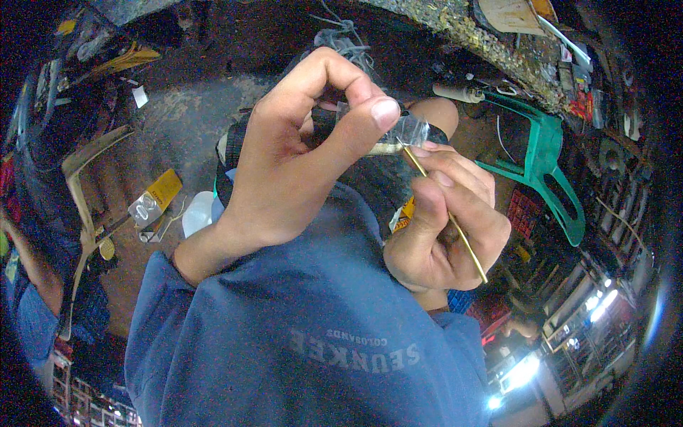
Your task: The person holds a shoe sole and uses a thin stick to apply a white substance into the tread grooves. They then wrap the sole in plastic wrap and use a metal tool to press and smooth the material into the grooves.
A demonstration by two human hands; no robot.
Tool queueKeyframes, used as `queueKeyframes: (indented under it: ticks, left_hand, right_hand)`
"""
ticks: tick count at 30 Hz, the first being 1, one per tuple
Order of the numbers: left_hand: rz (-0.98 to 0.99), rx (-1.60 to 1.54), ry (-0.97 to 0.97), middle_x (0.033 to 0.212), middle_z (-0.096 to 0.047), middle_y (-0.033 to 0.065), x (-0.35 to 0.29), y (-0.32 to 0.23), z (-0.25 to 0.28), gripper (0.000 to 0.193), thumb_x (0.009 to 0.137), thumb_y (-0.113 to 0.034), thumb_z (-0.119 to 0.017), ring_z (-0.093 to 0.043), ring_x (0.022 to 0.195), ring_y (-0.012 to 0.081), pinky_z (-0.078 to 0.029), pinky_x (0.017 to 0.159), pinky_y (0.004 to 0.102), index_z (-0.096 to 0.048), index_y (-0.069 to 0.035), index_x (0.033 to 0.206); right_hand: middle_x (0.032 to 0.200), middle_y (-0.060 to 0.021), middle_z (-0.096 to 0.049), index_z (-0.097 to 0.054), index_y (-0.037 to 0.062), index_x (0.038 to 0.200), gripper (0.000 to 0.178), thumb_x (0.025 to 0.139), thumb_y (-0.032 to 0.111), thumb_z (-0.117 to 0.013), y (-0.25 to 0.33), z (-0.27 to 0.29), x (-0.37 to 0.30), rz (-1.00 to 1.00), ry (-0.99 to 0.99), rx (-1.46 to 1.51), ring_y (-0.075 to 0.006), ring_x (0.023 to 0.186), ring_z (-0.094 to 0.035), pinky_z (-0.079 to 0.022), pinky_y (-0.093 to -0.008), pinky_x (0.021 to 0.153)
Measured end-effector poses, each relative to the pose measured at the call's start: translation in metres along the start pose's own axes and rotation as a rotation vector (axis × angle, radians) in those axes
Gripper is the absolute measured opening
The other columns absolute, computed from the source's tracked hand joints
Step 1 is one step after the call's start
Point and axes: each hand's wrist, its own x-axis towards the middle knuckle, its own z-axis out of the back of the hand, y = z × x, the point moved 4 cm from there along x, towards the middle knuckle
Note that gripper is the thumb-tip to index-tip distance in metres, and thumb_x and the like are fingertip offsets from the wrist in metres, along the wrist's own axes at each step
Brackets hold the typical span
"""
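Observation:
My left hand (299, 142) is raised in front of my shirt, its thumb and index finger bent together in a pinch. Whatever lies between those fingertips is hidden. Just beyond the thumb shows a crumpled piece of clear plastic (413, 130), with a pale, narrow strip (385, 149) below it. My right hand (455, 220) is closed around a thin, brass-coloured rod (466, 245), held slanted. The rod's upper end is close to the clear plastic; whether they touch I cannot tell. Its lower end sticks out past my curled fingers.
A green plastic chair (533, 142) lies at the right, beside a rough, dirty ledge (491, 50). On the floor at left is a yellow and silver container (156, 196) near a curved frame (77, 185). Another person's arm (35, 267) appears at the far left. Bright lamps (519, 373) shine lower right.

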Motion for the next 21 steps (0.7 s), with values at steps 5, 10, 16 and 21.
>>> queueKeyframes:
  ticks: [5,10,16,21]
  left_hand:
    - [-0.044,0.035,-0.002,0.102,-0.068,0.0111,0.0007,-0.0004,0.0002,0.011,0.097,-0.011,-0.064,-0.062,0.097,0.0138,-0.048,0.089,0.0291,-0.055,-0.005,0.097]
    - [-0.01,-0.016,-0.005,0.102,-0.069,0.011,-0.0005,0.0002,-0.0009,0.011,0.097,-0.012,-0.064,-0.062,0.097,0.0139,-0.048,0.089,0.0294,-0.055,-0.005,0.097]
    - [-0.006,0.057,-0.004,0.102,-0.069,0.0109,0.0002,0.0003,0.0006,0.012,0.098,-0.014,-0.064,-0.062,0.098,0.0144,-0.048,0.091,0.03,-0.056,-0.005,0.098]
    - [0.013,0.018,-0.003,0.102,-0.069,0.0113,0.0005,-0.0012,-0.0009,0.014,0.1,-0.018,-0.06,-0.062,0.098,0.0148,-0.048,0.091,0.0306,-0.056,-0.004,0.098]
  right_hand:
    - [0.081,-0.0215,-0.072,-0.061,-0.0042,0.095,0.03,0.076,0.001,-0.084,0.0015,-0.0012,0.0002,-0.004,0.04,-0.012,-0.0306,0.07,-0.071,-0.06,-0.0402,0.066]
    - [0.082,-0.0209,-0.073,-0.061,-0.0034,0.094,0.03,0.076,0.001,-0.084,0.0022,0.0007,-0.0001,-0.041,-0.018,0.024,-0.0311,0.072,-0.071,-0.06,-0.0411,0.069]
    - [0.082,-0.0218,-0.073,-0.062,-0.0033,0.094,0.027,0.077,0.0,-0.082,0.0048,0.0002,0.0001,-0.03,0.056,-0.042,-0.0313,0.073,-0.071,-0.059,-0.0414,0.07]
    - [0.086,-0.0239,-0.072,-0.06,-0.0037,0.101,0.022,0.087,0.005,-0.074,0.0006,0.004,0.001,-0.024,0.128,-0.009,-0.0318,0.077,-0.071,-0.059,-0.0424,0.073]
